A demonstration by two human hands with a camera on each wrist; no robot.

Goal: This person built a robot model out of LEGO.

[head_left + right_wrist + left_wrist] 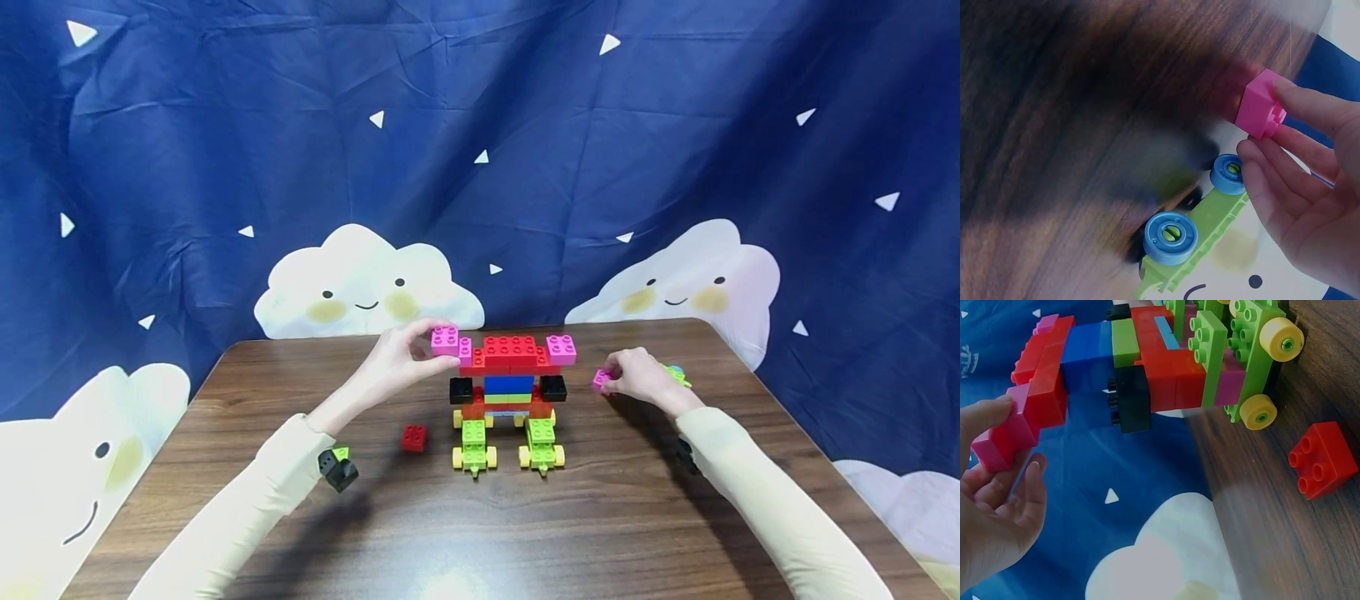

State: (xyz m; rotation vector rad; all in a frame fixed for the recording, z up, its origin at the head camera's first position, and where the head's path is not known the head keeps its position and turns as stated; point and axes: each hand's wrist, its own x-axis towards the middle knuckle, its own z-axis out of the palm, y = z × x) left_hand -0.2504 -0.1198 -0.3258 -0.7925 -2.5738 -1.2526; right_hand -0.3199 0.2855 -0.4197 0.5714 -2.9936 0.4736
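Note:
A toy figure of building bricks, with a red top beam [510, 350], a blue middle [505, 385] and green wheeled feet [542, 442], stands upright on the table. At its upper left end, my left hand [401, 358] pinches a pink brick [445, 338] between thumb and fingers. That brick adjoins another pink brick on the beam's end, as the left wrist view shows too. To the right of the figure, my right hand [642, 379] pinches a second loose pink brick [1262, 105] by its sides, low over the tabletop. Another pink brick [561, 349] caps the beam's right end.
A red brick [414, 437] lies on the brown wooden table [630, 517] left of the figure. Beside my right hand is a green wheeled base [1213, 219] with blue wheels. A blue curtain [525, 167] with clouds hangs behind the table.

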